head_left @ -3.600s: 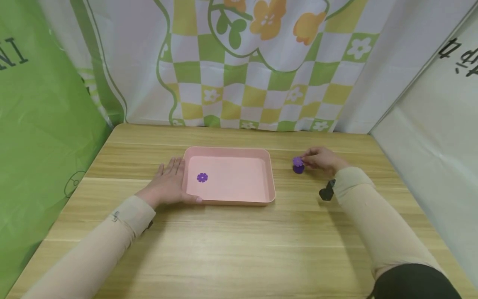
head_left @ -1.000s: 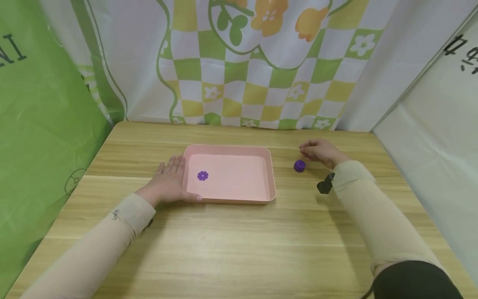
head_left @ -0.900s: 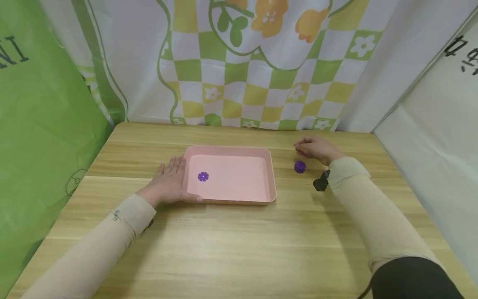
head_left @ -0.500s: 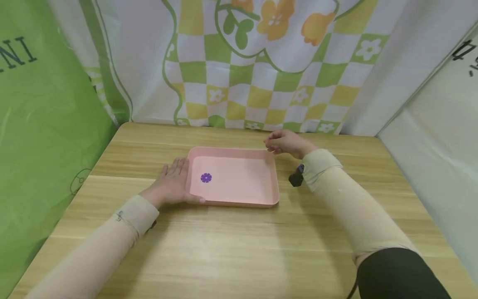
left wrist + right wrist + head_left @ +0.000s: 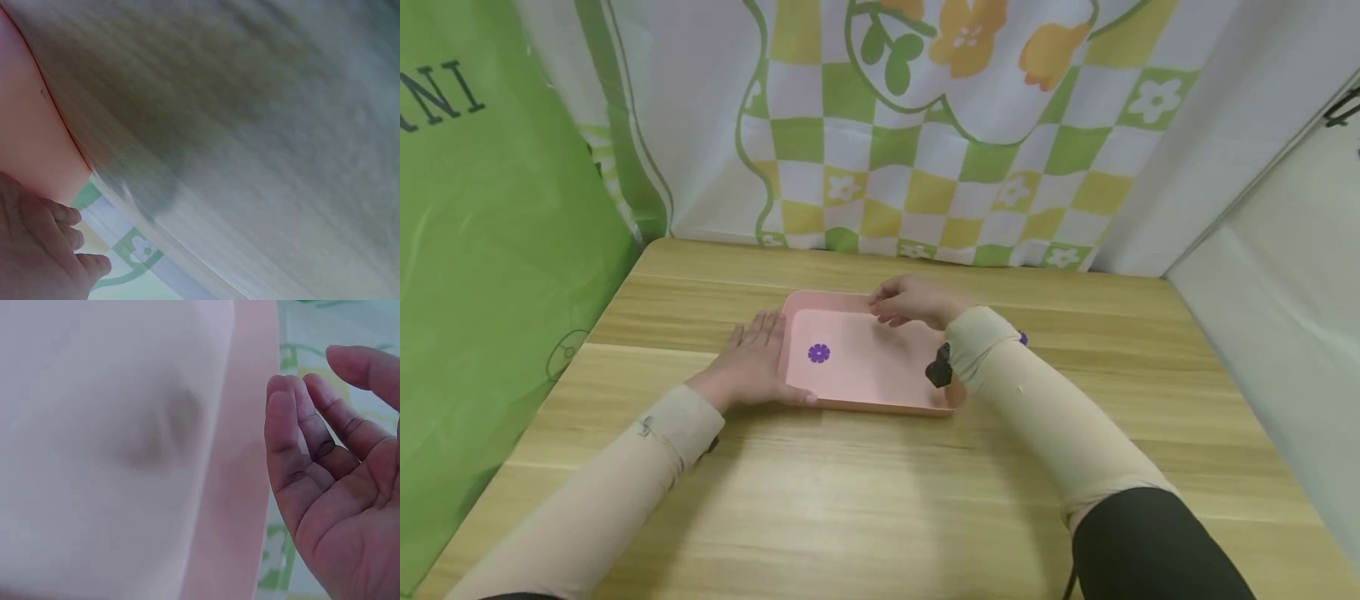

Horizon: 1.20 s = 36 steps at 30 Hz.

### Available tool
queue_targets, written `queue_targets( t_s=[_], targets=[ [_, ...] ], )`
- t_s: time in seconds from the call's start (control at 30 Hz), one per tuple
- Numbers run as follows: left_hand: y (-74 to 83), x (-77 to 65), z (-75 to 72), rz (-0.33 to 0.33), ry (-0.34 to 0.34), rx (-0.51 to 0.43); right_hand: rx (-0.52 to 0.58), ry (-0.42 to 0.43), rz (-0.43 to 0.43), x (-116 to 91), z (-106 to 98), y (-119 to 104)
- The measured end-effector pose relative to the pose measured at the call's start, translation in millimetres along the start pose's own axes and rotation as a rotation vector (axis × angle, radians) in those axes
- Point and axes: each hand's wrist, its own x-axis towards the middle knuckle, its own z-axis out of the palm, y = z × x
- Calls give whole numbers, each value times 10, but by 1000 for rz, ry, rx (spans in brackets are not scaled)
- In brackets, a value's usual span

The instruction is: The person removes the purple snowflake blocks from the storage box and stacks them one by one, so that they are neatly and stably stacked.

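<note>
A shallow pink tray (image 5: 865,371) lies on the wooden table, with one purple notched flower-shaped disc (image 5: 818,353) flat on its left part. My left hand (image 5: 748,367) rests along the tray's left side, fingers straight and thumb at the front edge. Its fingers also show beside the pink wall (image 5: 37,125) in the left wrist view. Over the tray's back right part hovers my right hand (image 5: 917,302). In the right wrist view, this hand (image 5: 350,462) has loosely bent fingers, the thumb apart from them and nothing between. Behind the right sleeve, more purple (image 5: 1023,338) peeks out, mostly hidden.
A checked, flower-printed curtain (image 5: 917,167) hangs along the table's back edge. A green sheet (image 5: 497,250) closes the left side and a white sheet (image 5: 1285,275) the right. Beneath the right wrist hangs a small black device (image 5: 939,367). Wooden tabletop (image 5: 820,500) extends in front of the tray.
My right hand has moved left from the purple discs on the table to above the tray. Earlier it touched the upper disc there, then let go. The left hand has stayed at the tray.
</note>
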Motion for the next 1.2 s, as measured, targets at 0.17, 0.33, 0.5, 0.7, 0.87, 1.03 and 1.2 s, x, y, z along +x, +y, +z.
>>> queue_targets(
  t_s=[0.17, 0.33, 0.5, 0.7, 0.87, 1.03, 1.2],
  targets=[
    [3, 2, -3, -5, -3, -2, -58, -5, 3, 149, 247, -79],
    [9, -9, 0, -3, -1, 1, -94, -22, -1, 267, 455, -116],
    [8, 2, -5, -2, 3, 1, -210, -38, -21, 341, 586, -142],
    [19, 5, -34, 3, 5, 11, -393, -34, -66, 419, 673, -190],
    [19, 13, -40, 6, -1, 3, -562, -30, -84, 466, 731, -243],
    [20, 8, -46, 6, -6, -14, -667, -53, -101, 515, 804, -259],
    [1, -7, -37, 3, -10, -22, -744, -80, -120, 541, 867, -268]
  ],
)
